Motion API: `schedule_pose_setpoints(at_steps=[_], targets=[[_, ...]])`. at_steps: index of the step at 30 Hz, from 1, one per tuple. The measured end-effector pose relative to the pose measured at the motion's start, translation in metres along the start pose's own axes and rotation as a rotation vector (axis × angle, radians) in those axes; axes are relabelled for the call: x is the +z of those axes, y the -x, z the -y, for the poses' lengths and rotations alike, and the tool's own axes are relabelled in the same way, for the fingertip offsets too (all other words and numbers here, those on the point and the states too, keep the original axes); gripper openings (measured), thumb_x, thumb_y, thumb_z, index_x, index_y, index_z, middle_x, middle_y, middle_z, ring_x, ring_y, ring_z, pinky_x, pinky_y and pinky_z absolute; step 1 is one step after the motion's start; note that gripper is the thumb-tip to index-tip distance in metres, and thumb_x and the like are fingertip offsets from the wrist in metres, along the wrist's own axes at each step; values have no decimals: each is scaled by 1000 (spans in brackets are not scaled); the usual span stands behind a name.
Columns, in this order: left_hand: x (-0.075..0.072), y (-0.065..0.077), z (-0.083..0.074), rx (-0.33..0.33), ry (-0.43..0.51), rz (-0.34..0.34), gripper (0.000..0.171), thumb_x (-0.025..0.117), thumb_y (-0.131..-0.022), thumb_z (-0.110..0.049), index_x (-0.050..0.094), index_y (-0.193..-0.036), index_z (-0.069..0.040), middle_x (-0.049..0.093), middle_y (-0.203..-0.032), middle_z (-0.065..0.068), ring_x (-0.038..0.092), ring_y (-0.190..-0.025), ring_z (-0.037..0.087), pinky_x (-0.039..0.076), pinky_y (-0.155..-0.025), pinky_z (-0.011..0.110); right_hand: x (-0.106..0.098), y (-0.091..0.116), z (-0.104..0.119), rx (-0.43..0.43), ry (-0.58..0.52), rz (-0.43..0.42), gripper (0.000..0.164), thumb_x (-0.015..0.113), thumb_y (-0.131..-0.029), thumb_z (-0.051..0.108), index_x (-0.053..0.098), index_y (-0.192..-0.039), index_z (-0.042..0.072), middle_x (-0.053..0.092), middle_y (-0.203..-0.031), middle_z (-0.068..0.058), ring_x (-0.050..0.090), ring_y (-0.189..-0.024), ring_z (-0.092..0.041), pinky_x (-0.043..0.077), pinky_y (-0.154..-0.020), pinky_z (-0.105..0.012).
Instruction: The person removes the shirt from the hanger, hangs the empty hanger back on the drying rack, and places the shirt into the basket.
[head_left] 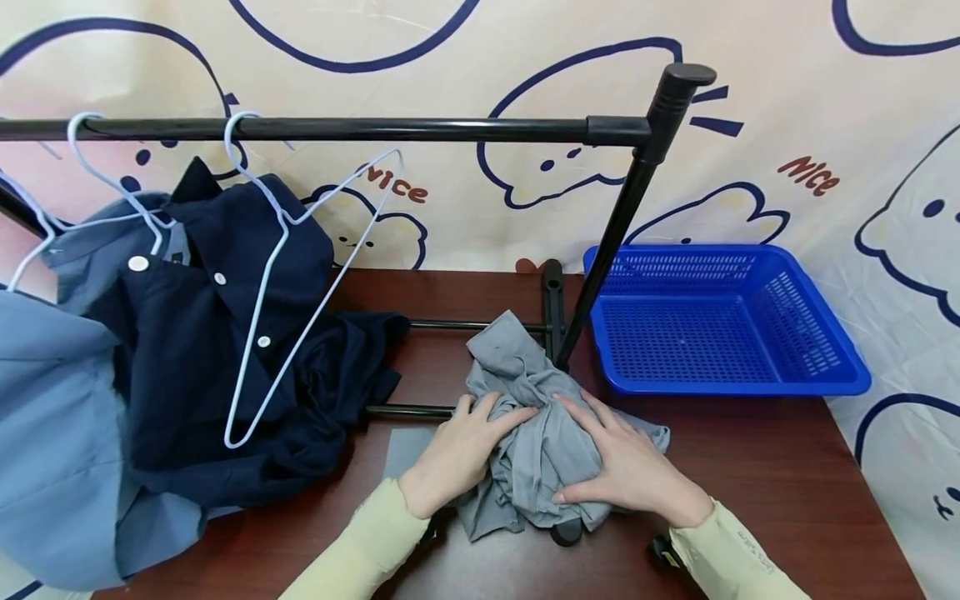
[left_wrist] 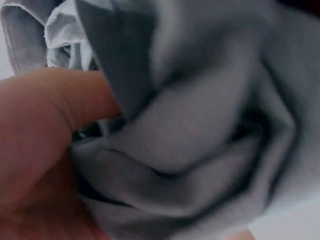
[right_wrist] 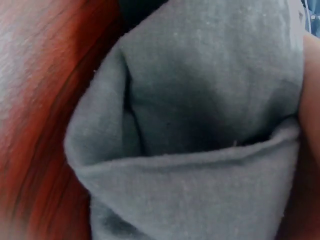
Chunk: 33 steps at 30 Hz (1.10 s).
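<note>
We find the crumpled grey cloth garment [head_left: 543, 450] on the dark red-brown table [head_left: 795, 492], across the right foot of the black tubular rack [head_left: 375, 130], left of and nearer than the blue plastic basket [head_left: 738, 387]. The left hand [head_left: 459, 450] grasps its left side. The right hand [head_left: 630, 467] spreads over its right; we cannot tell whether it pinches fabric.

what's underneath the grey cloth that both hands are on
The black rack foot appears to run beneath the grey cloth: it shows behind, and a rounded near end pokes out in front on the brown tabletop. Its middle, and anything else under there, is covered.
</note>
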<state>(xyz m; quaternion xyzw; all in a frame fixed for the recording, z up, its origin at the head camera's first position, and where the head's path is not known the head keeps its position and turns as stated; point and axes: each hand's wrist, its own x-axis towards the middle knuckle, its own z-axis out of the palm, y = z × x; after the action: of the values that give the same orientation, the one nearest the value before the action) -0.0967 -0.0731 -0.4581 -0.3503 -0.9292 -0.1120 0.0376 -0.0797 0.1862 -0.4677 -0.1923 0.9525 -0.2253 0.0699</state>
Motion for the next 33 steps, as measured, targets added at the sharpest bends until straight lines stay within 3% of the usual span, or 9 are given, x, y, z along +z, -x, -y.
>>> schedule_pose_setpoints(at_steps=[6, 13, 17, 21, 27, 33], targets=[[1, -5, 5, 41, 27, -68, 71, 64, -80, 7, 46, -138, -32, 50, -124, 9, 49, -87, 29, 49, -65, 38, 1, -2, 2, -35, -45, -24, 111, 67, -56, 78, 20, -148, 38, 28, -148, -6, 42, -120, -36, 43, -83, -55], [1, -11, 6, 70, 95, -107, 59, 59, -83, 8, 54, -129, -28, 52, -124, 4, 51, -100, 26, 44, -85, 40, -1, -3, 1, -45, -110, -34, 99, 71, -64, 68, 34, -145, 27, 37, -141, -5, 43, -120, -31, 41, -89, -51], [0, -16, 6, 88, 119, -109, 59, 57, -81, 10, 56, -127, -27, 52, -123, 2, 50, -105, 24, 41, -91, 38, -2, -3, 1, -63, -182, -81, 80, 82, -69, 42, 43, -137, 27, 43, -132, 3, 48, -114, -20, 44, -87, -43], [-2, -19, 5, 109, 173, -134, 66, 53, -77, 16, 57, -126, -28, 52, -121, -1, 49, -105, 20, 42, -89, 36, -4, -3, 1, -96, -220, -144, 73, 82, -68, 12, 49, -132, 22, 47, -126, 5, 50, -111, -16, 45, -85, -40], [-11, -23, 0, 159, 287, -234, 74, 46, -69, 20, 58, -124, -28, 48, -126, -5, 43, -114, 13, 36, -95, 31, -18, 2, 8, -191, -291, -224, 65, 73, -73, 1, 52, -129, 27, 50, -126, 12, 48, -115, -11, 42, -91, -32], [-35, -31, -8, 219, 393, -393, 77, 39, -67, 18, 60, -124, -29, 47, -130, -3, 43, -112, 15, 36, -94, 32, -52, 8, 24, -267, -337, -320, 57, 67, -77, -1, 55, -126, 26, 51, -127, 8, 48, -117, -14, 39, -94, -27]])
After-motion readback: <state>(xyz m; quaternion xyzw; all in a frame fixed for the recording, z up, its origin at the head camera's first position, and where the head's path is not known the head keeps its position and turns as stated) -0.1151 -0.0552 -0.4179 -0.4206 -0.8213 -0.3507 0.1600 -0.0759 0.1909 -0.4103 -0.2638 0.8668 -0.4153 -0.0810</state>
